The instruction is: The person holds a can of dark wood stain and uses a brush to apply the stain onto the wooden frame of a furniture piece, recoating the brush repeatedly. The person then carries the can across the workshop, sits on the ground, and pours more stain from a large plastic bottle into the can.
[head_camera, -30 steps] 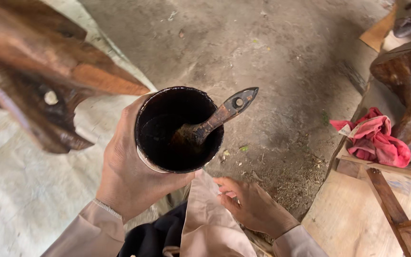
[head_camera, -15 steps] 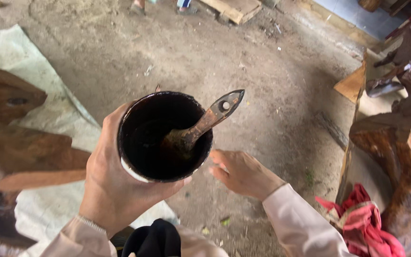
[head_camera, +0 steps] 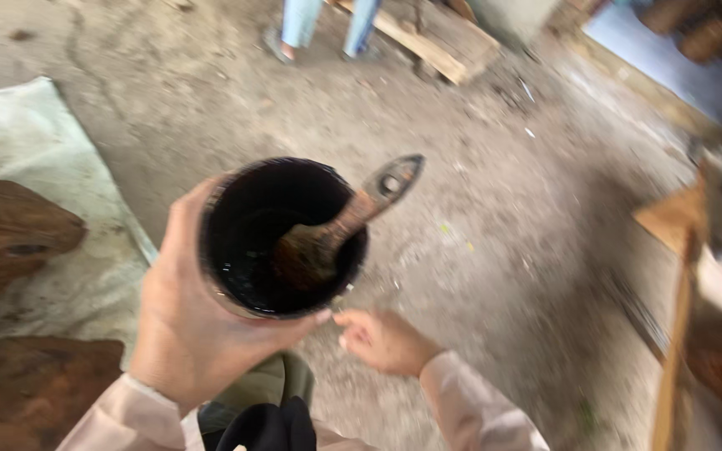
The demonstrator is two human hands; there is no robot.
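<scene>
Hands: left hand [head_camera: 190,321] wrapped around a dark, stained round can, fingers curled up one wall and thumb tip at the near rim; right hand [head_camera: 384,341] empty, loosely half-curled, just below and to the right of the can, not touching it.
Concrete floor [head_camera: 495,217]: grey, dusty, fills most of the view; the picture is blurred.
Pale sheet [head_camera: 43,167]: spread on the floor at left, under brown carved wood pieces [head_camera: 10,238]; judged a drop cloth to keep the floor free of finish.
Wooden planks [head_camera: 436,38]: lying on the floor at top, just beside another person's legs in light trousers [head_camera: 327,21].
Wooden frame [head_camera: 678,317]: at right edge, blurred, kind unclear.
Dark, stained round can [head_camera: 282,238]: held at chest height, mouth up and roughly level; judged so the black glossy liquid inside stays put.
Stained wooden-handled paintbrush [head_camera: 340,234]: bristles down in the liquid, handle leaning on the far-right rim.
Brush axis: long axis runs lower left to upper right; handle end with hanging hole points up-right, away from the person.
</scene>
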